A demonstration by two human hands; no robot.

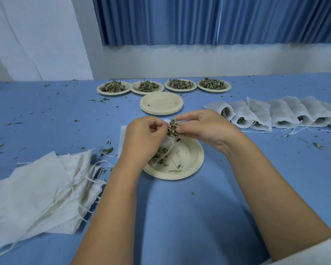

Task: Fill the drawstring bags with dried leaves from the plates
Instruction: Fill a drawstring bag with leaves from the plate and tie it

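Forearms (266,188) over near plate (191,165): left hand (143,134) pinches bag (168,140) mouth, right hand (204,127) pinches leaf clump (173,128). Keep mouth wide, feed above plate to catch spill.

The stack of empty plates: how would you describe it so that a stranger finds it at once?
On the blue table, four leaf plates stand in a row at the far side. The plate stack sits just nearer, before the row's middle. Alone among them it is several plates high and holds only crumbs.
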